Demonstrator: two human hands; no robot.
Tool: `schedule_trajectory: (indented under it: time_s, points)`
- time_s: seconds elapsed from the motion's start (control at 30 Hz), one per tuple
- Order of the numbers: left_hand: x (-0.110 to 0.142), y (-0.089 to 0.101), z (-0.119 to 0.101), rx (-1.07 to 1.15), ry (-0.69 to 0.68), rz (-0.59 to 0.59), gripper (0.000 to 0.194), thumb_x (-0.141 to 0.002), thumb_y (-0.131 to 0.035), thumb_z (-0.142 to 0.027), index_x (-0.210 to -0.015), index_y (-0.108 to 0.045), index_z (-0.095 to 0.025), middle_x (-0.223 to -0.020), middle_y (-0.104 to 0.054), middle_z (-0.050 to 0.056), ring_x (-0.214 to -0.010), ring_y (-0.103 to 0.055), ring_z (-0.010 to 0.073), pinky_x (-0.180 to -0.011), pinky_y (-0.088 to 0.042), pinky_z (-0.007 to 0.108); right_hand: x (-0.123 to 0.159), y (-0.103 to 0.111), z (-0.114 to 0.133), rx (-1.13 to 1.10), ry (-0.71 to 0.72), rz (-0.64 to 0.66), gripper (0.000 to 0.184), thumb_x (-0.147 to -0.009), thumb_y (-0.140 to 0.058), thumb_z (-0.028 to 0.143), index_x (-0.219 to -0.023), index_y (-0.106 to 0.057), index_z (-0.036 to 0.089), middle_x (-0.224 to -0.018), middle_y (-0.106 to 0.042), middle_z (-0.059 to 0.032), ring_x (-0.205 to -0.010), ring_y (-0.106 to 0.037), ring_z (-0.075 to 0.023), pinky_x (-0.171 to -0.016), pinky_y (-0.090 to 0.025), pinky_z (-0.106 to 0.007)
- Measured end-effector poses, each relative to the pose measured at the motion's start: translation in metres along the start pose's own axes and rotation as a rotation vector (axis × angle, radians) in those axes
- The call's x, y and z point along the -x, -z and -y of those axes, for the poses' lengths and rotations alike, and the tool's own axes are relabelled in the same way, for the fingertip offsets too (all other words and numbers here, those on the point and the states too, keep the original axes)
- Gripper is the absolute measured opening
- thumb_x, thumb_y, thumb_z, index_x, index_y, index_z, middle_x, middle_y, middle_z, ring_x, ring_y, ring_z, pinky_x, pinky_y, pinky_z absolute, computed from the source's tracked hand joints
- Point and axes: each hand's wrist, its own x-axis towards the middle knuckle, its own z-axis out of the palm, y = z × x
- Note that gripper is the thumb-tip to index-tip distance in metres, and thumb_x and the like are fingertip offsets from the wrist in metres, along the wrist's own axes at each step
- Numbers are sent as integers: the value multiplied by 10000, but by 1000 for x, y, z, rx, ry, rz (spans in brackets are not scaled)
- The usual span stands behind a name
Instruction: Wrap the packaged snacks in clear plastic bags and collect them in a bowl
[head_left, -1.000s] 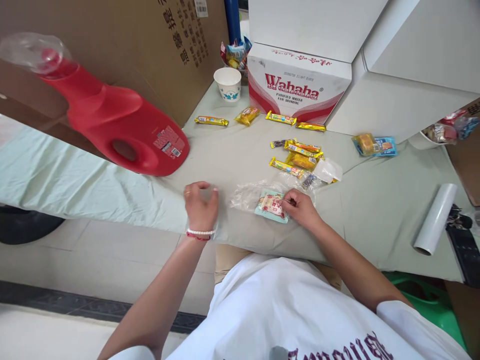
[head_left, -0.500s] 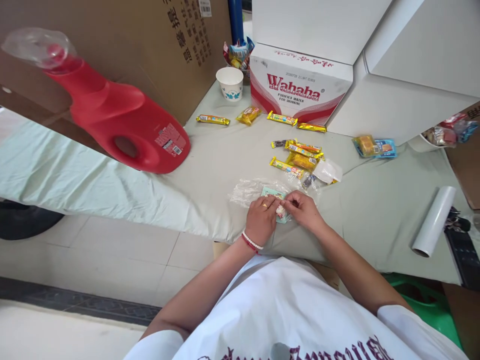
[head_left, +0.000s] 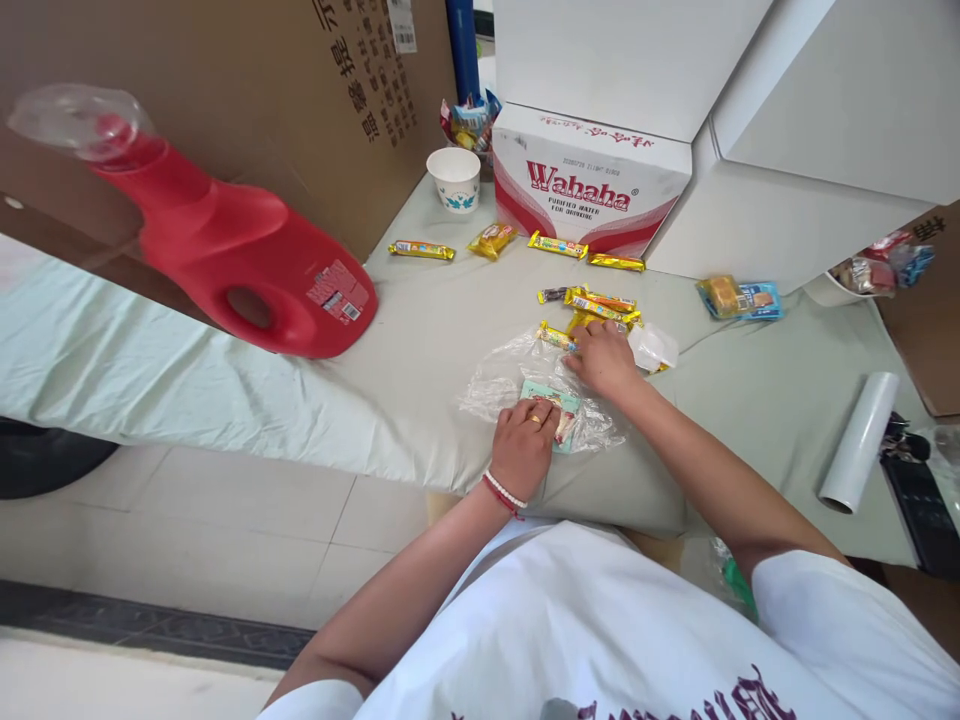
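My left hand [head_left: 525,445] rests with curled fingers on a light-green snack packet [head_left: 546,398] that lies on a sheet of clear plastic wrap [head_left: 499,382]. My right hand [head_left: 604,358] has reached forward to the pile of yellow snack bars [head_left: 600,302] and covers some of them; its fingers are bent down over the pile, and what they hold is hidden. A small clear-wrapped packet [head_left: 654,345] lies just right of that hand.
A big red detergent jug [head_left: 240,262] lies on the left of the pale green cloth [head_left: 225,385]. Behind are a paper cup [head_left: 454,178], a Wahaha carton [head_left: 592,185], loose snack bars [head_left: 420,250] and white boxes [head_left: 787,120]. A roll of film [head_left: 859,440] lies at the right.
My right hand left the green packet and moved forward to the pile of yellow bars. My left hand came in from the left and stays on the packet.
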Motion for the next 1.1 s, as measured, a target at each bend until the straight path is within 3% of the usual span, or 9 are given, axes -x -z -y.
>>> schedule_trajectory:
  time_s: [0.1, 0.3, 0.43, 0.6, 0.7, 0.83, 0.9, 1.0, 1.1]
  points:
    - [-1, 1, 0, -13, -12, 9, 330, -1012, -489, -224, -1297, -653, -251, -1319, -686, 97, -1184, -574, 275, -883, -441, 448, -9, -9, -1, -21, -31, 53, 248, -907, -624, 248, -1115, -724, 155, -1084, -718, -161, -1048, -581, -336, -827, -429, -396]
    - [-1, 2, 0, 2, -13, 24, 323, -1031, -459, -224, -1295, -645, -244, -1337, -681, 80, -1191, -574, 266, -880, -433, 445, -9, -4, -13, -202, -65, 79, 294, -871, -652, 193, -1162, -698, 179, -894, -739, -56, -805, -618, -223, -706, -392, -319]
    - [-2, 2, 0, -4, -25, 12, 323, -1037, -445, -227, -1291, -644, -227, -1337, -680, 80, -1193, -570, 267, -875, -426, 444, -7, -2, -14, -121, -39, 52, 145, -901, -613, 205, -994, -719, 169, -899, -724, -93, -856, -609, -248, -719, -389, -331]
    - [-4, 1, 2, -3, -25, 23, 323, -1029, -460, -233, -1299, -635, -238, -1329, -672, 91, -1184, -562, 270, -871, -420, 447, -5, -3, -9, 9, 31, 55, 253, -976, -484, 207, -955, -727, 143, -975, -702, -174, -989, -571, -319, -791, -405, -377]
    - [-3, 1, 1, 6, -23, -3, 315, -1028, -461, -228, -1281, -649, -234, -1321, -669, 86, -1190, -539, 271, -876, -410, 440, -1, 7, -6, -50, 57, 71, 239, -968, -497, 193, -921, -726, 147, -935, -682, -154, -950, -563, -300, -849, -413, -387]
    - [-3, 5, -4, 3, 77, -50, 288, -1007, -507, -231, -1232, -683, -269, -1258, -665, 102, -1141, -523, 287, -870, -389, 442, 21, 31, 3, -282, 297, 6, 181, -982, -528, 242, -968, -697, 179, -1046, -624, -117, -989, -555, -257, -889, -433, -361]
    - [-3, 7, -5, -10, 122, -43, 271, -1002, -519, -246, -1197, -702, -291, -1138, -681, 104, -1058, -535, 286, -838, -378, 441, 41, 37, 11, -355, 409, 55, 198, -1017, -482, 251, -990, -667, 186, -1051, -605, -97, -947, -571, -215, -816, -445, -306]
    - [-1, 9, -6, 9, 143, -7, 238, -1005, -510, -264, -1054, -741, -290, -979, -682, 94, -970, -546, 276, -801, -359, 433, 73, 27, 22, -320, 434, 167, 230, -1058, -426, 265, -1034, -645, 199, -928, -606, -54, -761, -568, -162, -663, -410, -250]
    - [1, 6, -4, 88, 191, -24, 214, -994, -525, -262, -949, -735, -263, -960, -691, 90, -966, -566, 268, -797, -357, 420, 95, 2, 30, -306, 418, 133, 243, -1060, -410, 238, -1140, -637, 205, -943, -639, -63, -754, -594, -170, -670, -447, -263]
